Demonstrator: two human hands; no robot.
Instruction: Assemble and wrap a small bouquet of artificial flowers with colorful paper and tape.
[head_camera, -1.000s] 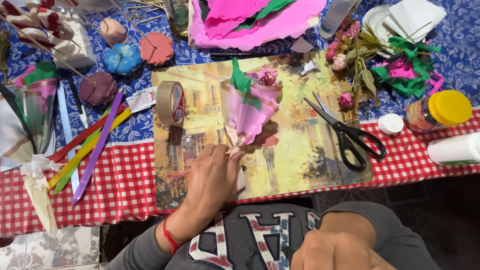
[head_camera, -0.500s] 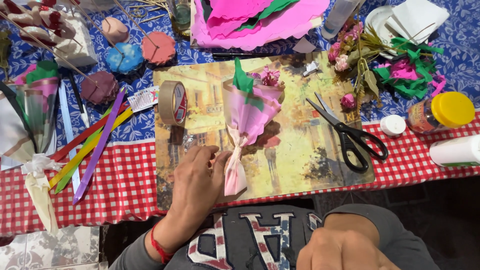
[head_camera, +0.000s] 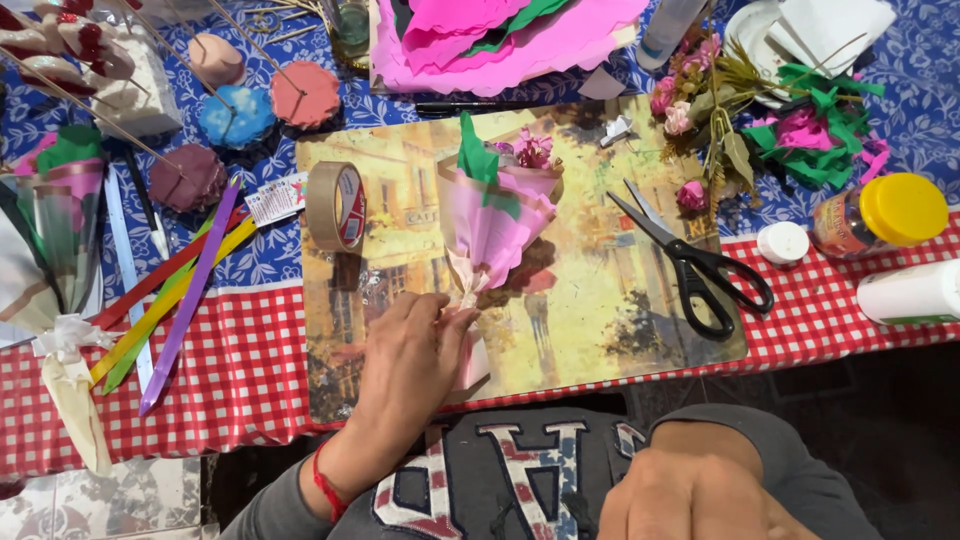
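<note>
A small bouquet (head_camera: 495, 215) wrapped in pink paper with green trim and a pink flower lies on a painted placemat (head_camera: 600, 300). My left hand (head_camera: 410, 365) rests on the bouquet's narrow lower stem, fingers curled over it. Low in the view, close to my body, my right hand (head_camera: 690, 495) is blurred, closed into a loose fist; nothing shows in it. A roll of brown tape (head_camera: 335, 205) stands at the mat's left edge. Black scissors (head_camera: 695, 262) lie open on the mat's right side.
Coloured paper strips (head_camera: 165, 290) lie at left beside another wrapped cone (head_camera: 60, 215). Pink crepe paper (head_camera: 500, 40) is piled at the back. Dried flowers (head_camera: 715, 110), green and pink scraps (head_camera: 815, 130), a yellow-lidded jar (head_camera: 885, 215) and a white bottle (head_camera: 915, 292) crowd the right.
My left hand has slid up along the bouquet's stem and now covers its lower end. The right hand has stayed low near my body.
</note>
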